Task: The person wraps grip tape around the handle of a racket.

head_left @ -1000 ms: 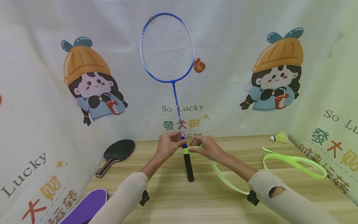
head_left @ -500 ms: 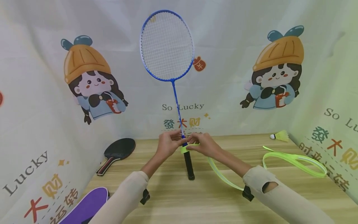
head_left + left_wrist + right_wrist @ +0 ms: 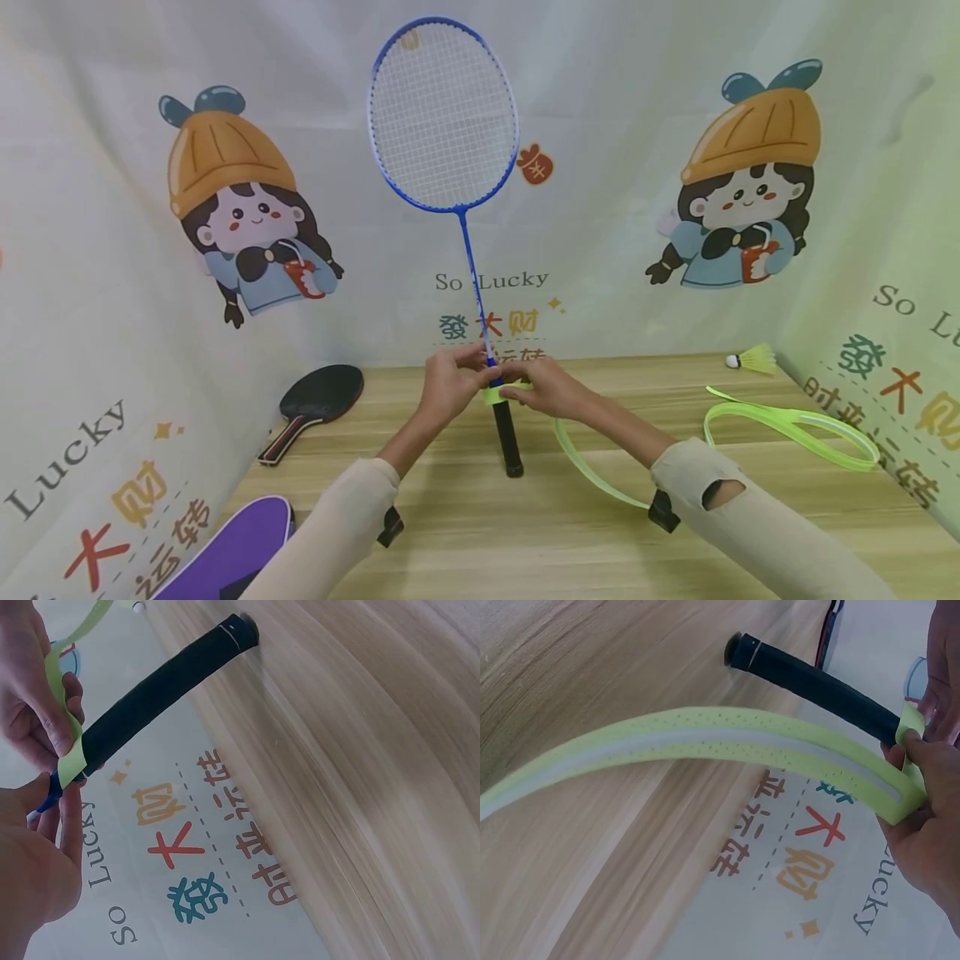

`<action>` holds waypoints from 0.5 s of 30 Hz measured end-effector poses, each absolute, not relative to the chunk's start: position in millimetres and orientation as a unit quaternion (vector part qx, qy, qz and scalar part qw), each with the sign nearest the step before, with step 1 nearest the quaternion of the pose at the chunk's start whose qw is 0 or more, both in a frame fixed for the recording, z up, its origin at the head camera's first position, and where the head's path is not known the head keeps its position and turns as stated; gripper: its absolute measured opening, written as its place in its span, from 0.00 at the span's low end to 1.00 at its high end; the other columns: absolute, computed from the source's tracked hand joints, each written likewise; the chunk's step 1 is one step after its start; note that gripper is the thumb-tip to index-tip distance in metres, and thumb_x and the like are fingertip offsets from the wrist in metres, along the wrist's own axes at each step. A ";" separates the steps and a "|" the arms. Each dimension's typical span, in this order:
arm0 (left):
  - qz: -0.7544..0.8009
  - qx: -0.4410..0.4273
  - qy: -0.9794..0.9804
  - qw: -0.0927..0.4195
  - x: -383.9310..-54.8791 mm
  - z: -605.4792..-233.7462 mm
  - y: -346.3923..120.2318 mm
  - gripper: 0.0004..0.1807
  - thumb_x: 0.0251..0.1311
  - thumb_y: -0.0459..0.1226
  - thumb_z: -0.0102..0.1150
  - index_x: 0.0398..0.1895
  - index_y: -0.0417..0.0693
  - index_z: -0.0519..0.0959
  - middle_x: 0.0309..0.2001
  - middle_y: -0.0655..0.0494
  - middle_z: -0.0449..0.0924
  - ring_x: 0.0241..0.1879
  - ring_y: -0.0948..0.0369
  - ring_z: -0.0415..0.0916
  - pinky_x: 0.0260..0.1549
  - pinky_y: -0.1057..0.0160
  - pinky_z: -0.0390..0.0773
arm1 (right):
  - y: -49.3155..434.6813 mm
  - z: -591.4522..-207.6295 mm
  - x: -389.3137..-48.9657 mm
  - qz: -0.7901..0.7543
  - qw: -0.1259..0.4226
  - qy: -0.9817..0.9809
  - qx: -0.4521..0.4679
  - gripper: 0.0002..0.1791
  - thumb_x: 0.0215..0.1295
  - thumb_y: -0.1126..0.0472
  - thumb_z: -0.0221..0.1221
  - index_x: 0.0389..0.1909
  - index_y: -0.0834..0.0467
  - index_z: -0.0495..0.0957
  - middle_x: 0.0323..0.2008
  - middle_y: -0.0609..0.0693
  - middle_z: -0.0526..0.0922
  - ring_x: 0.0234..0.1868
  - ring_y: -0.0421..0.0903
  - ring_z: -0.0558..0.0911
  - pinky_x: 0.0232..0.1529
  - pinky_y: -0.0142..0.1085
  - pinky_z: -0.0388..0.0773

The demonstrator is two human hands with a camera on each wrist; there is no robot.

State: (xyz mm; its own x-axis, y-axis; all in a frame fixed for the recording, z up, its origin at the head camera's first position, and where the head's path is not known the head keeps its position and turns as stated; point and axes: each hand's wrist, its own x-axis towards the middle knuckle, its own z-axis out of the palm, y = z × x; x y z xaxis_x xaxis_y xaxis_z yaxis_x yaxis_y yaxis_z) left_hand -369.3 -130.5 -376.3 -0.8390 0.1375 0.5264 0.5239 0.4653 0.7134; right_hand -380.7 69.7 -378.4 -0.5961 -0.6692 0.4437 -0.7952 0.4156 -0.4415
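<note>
A blue badminton racket [image 3: 465,242] is held up in the middle of the head view, strings at the top and black handle [image 3: 507,442] pointing down. My left hand [image 3: 450,387] pinches its blue lower shaft just above the handle. Yellow-green grip tape [image 3: 705,735] with a pale stripe and small holes hangs in a curve from my right hand [image 3: 551,390]. That hand pinches the tape close to the racket. In the left wrist view, the tape's end [image 3: 73,763] lies round the top of the black handle.
A black table tennis paddle [image 3: 322,396] lies at the left, with a purple paddle-shaped case [image 3: 232,542] nearer. Another yellow-green strip [image 3: 795,429] lies looped at the right. A shuttlecock [image 3: 753,359] sits at the back right. A printed cloth [image 3: 600,250] hangs behind the wooden table [image 3: 487,533].
My right hand has shifted slightly left, closer to the racket, bringing the tape against the handle's top. The left hand keeps its pinch, and the whole scene sits a little higher in view.
</note>
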 end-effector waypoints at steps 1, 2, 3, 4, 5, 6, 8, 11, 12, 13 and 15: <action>-0.473 -0.202 -0.833 0.203 -369.5 -376.6 -130.6 0.23 0.58 0.34 0.77 0.57 0.43 0.86 0.37 0.50 0.91 0.38 0.55 0.89 0.36 0.60 0.87 | 69.6 -378.5 -380.9 0.312 0.105 -0.836 0.439 0.18 0.70 0.65 0.66 0.57 0.67 0.81 0.47 0.58 0.89 0.42 0.49 0.89 0.46 0.34 0.85; -0.470 -0.204 -0.835 0.200 -369.1 -376.5 -130.9 0.23 0.58 0.34 0.76 0.58 0.43 0.85 0.37 0.50 0.91 0.38 0.56 0.89 0.37 0.60 0.87 | 69.5 -378.3 -380.9 0.309 0.109 -0.836 0.440 0.17 0.70 0.65 0.67 0.56 0.67 0.81 0.47 0.58 0.89 0.45 0.50 0.89 0.48 0.36 0.85; -0.469 -0.207 -0.836 0.196 -368.5 -376.7 -131.6 0.24 0.59 0.34 0.76 0.60 0.43 0.84 0.38 0.50 0.91 0.38 0.56 0.88 0.37 0.60 0.87 | 69.1 -378.0 -380.6 0.306 0.112 -0.837 0.441 0.16 0.70 0.65 0.67 0.55 0.67 0.81 0.47 0.58 0.89 0.47 0.50 0.89 0.51 0.39 0.84; -0.470 -0.215 -0.836 0.187 -368.1 -377.0 -132.8 0.25 0.60 0.34 0.75 0.61 0.42 0.83 0.39 0.49 0.90 0.39 0.55 0.88 0.38 0.61 0.87 | 68.7 -377.7 -380.5 0.304 0.111 -0.838 0.439 0.16 0.70 0.65 0.66 0.55 0.67 0.81 0.48 0.58 0.89 0.48 0.51 0.89 0.53 0.42 0.84; -0.476 -0.224 -0.832 0.174 -367.1 -377.2 -134.2 0.27 0.60 0.33 0.75 0.63 0.41 0.82 0.40 0.48 0.90 0.41 0.54 0.87 0.39 0.61 0.87 | 68.3 -377.5 -380.3 0.305 0.107 -0.840 0.436 0.15 0.71 0.65 0.66 0.55 0.67 0.81 0.48 0.58 0.89 0.48 0.51 0.89 0.54 0.44 0.84; -0.487 -0.233 -0.827 0.158 -366.0 -377.8 -135.8 0.29 0.60 0.31 0.74 0.66 0.39 0.79 0.42 0.46 0.89 0.43 0.53 0.86 0.40 0.62 0.87 | 68.1 -377.5 -380.3 0.306 0.105 -0.841 0.434 0.15 0.71 0.65 0.66 0.55 0.67 0.81 0.48 0.58 0.89 0.49 0.52 0.88 0.54 0.46 0.84; -0.509 -0.247 -0.816 0.120 -362.5 -379.9 -139.4 0.33 0.60 0.26 0.72 0.70 0.36 0.74 0.47 0.42 0.86 0.46 0.50 0.86 0.42 0.63 0.87 | 68.5 -377.1 -379.4 0.307 0.098 -0.845 0.427 0.14 0.71 0.65 0.65 0.54 0.66 0.81 0.47 0.57 0.89 0.49 0.52 0.88 0.54 0.46 0.83; -0.534 -0.266 -0.797 0.093 -358.6 -386.0 -142.6 0.36 0.58 0.18 0.67 0.72 0.32 0.69 0.53 0.39 0.82 0.52 0.46 0.83 0.44 0.64 0.86 | 70.5 -378.5 -379.6 0.310 0.094 -0.845 0.425 0.14 0.71 0.65 0.66 0.53 0.65 0.82 0.47 0.56 0.89 0.49 0.51 0.88 0.54 0.44 0.84; -0.538 -0.266 -0.795 0.094 -357.6 -387.9 -142.5 0.36 0.58 0.17 0.67 0.72 0.32 0.70 0.53 0.38 0.82 0.53 0.46 0.83 0.44 0.64 0.86 | 71.3 -379.2 -379.8 0.310 0.095 -0.843 0.429 0.14 0.71 0.65 0.66 0.53 0.65 0.82 0.47 0.56 0.89 0.49 0.51 0.88 0.54 0.42 0.84; -0.537 -0.265 -0.794 0.101 -356.8 -389.5 -142.1 0.36 0.57 0.16 0.67 0.71 0.32 0.71 0.54 0.39 0.82 0.53 0.46 0.83 0.44 0.64 0.86 | 71.8 -379.6 -380.0 0.311 0.093 -0.842 0.431 0.14 0.71 0.64 0.66 0.54 0.65 0.82 0.47 0.56 0.89 0.49 0.51 0.88 0.54 0.41 0.83; -0.536 -0.262 -0.793 0.127 -356.1 -392.0 -140.2 0.34 0.56 0.17 0.68 0.69 0.33 0.74 0.54 0.39 0.83 0.54 0.47 0.81 0.44 0.64 0.86 | 72.3 -380.2 -380.8 0.311 0.091 -0.840 0.435 0.15 0.71 0.64 0.65 0.55 0.65 0.81 0.48 0.55 0.89 0.50 0.50 0.88 0.54 0.40 0.83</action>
